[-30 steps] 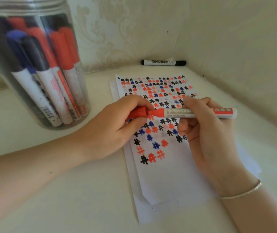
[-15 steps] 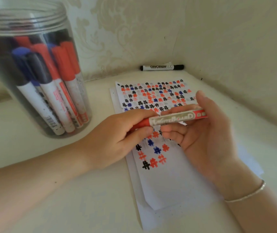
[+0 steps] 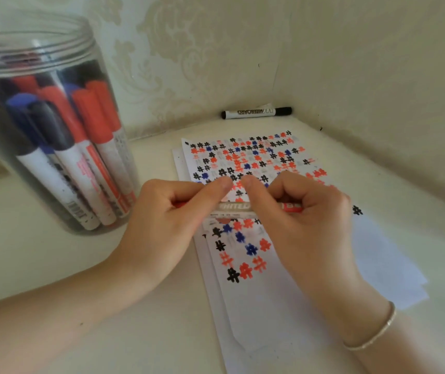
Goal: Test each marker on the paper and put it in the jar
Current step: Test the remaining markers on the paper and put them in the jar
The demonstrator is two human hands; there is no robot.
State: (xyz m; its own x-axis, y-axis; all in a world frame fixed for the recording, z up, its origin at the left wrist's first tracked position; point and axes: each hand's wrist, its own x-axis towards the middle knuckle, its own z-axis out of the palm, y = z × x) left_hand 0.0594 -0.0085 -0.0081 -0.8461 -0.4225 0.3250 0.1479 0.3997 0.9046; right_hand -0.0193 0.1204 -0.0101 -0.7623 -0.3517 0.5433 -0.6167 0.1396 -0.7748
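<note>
Both hands hold one red whiteboard marker (image 3: 236,207) level above the paper (image 3: 283,306). My left hand (image 3: 167,225) grips its capped left end, and my right hand (image 3: 304,220) is curled round the barrel's right part; the thumbs nearly meet above it. The paper carries rows of black, red and blue hash marks. A clear plastic jar (image 3: 40,55) at the left holds several red, blue and black markers standing caps up. A black marker (image 3: 256,112) lies against the back wall.
The white surface ends in a corner: patterned wall behind, plain wall (image 3: 391,90) at the right. More white sheets (image 3: 388,268) stick out under the paper at the right. A thin bracelet (image 3: 375,336) circles my right wrist.
The hands came together along the marker: the red cap, apart from the barrel a second ago, now sits closed on it. My right hand turned over and curled round the barrel.
</note>
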